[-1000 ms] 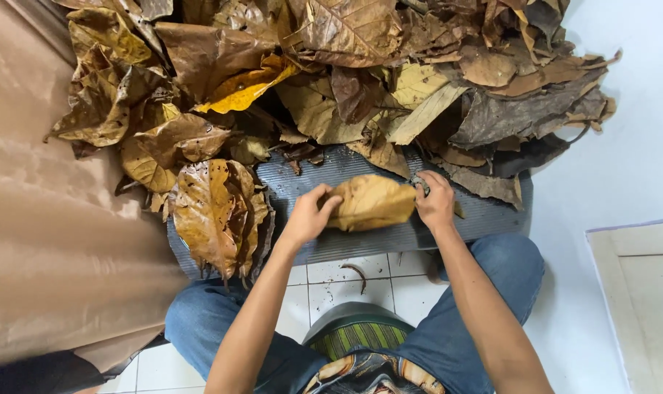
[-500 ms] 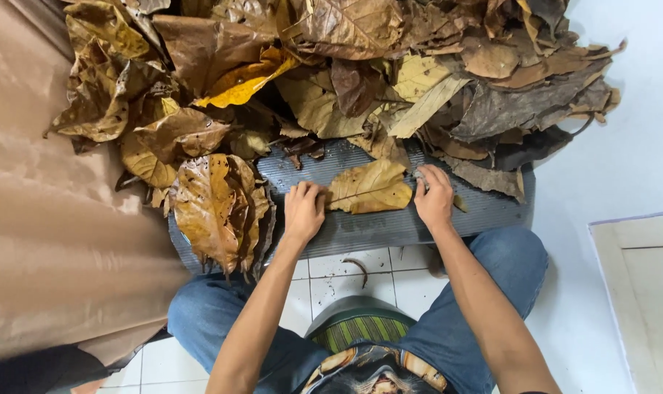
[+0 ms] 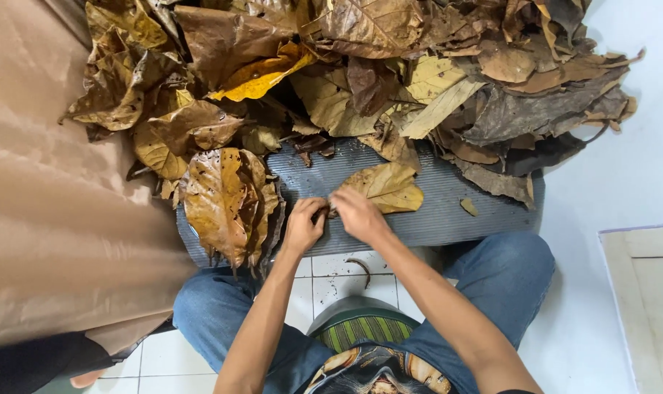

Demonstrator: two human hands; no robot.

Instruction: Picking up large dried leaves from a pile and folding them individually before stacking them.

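A yellow-brown dry leaf [image 3: 384, 186] lies flat on a grey ribbed mat [image 3: 448, 211] across my knees. My left hand [image 3: 304, 225] and my right hand [image 3: 355, 214] meet at the leaf's near left end, fingers pinched around its stem. What sits between the fingertips is too small to make out. A stack of large brown leaves [image 3: 225, 201] rests on the mat's left end, beside my left hand.
A big heap of dry brown and yellow leaves [image 3: 375, 69] fills the area beyond the mat. A tan cloth or paper sheet [image 3: 47, 219] covers the left. A curved stem piece [image 3: 362, 268] lies on the white tiled floor between my legs. A pale board [image 3: 649, 292] lies at right.
My hands were spread at either side of the leaf; now they have come together at its left end. The leaf has turned and lies further right on the mat.
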